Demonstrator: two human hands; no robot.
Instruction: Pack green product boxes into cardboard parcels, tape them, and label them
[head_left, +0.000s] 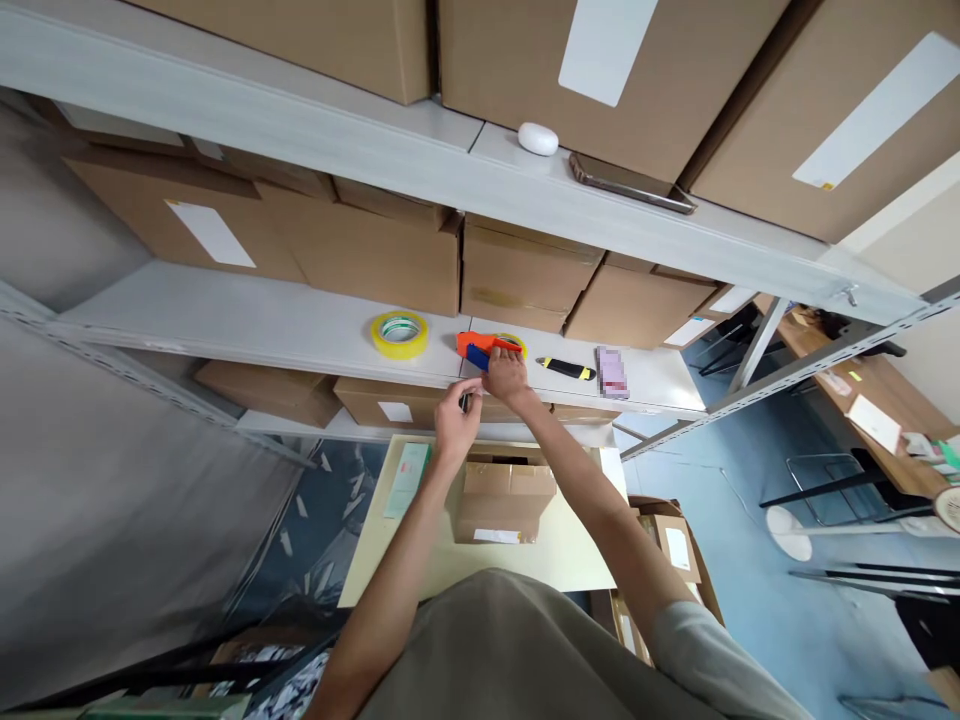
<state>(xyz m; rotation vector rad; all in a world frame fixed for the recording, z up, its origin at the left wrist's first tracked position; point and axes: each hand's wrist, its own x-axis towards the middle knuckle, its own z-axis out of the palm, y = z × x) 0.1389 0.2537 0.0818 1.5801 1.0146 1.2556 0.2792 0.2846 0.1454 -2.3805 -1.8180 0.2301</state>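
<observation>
An orange and blue tape dispenser (478,350) with a yellow roll lies on the middle shelf. My right hand (507,377) is closed over its blue handle, near the shelf's front edge. Just left of it and slightly lower is my left hand (457,420), its fingers curled and its fingertips close to my right hand. Something small and dark shows by the left fingers; I cannot make out whether it is held. A yellow tape roll (400,335) sits left of the dispenser. To the right lie a black and yellow box cutter (567,369) and a blurred pinkish packet (612,372).
Below my hands, a cardboard box (506,503) and a green box (408,480) rest on a pale yellow table (435,560). Cardboard boxes fill the shelves' back. A phone (630,184) and white case (538,139) lie on the upper shelf (360,135), which overhangs.
</observation>
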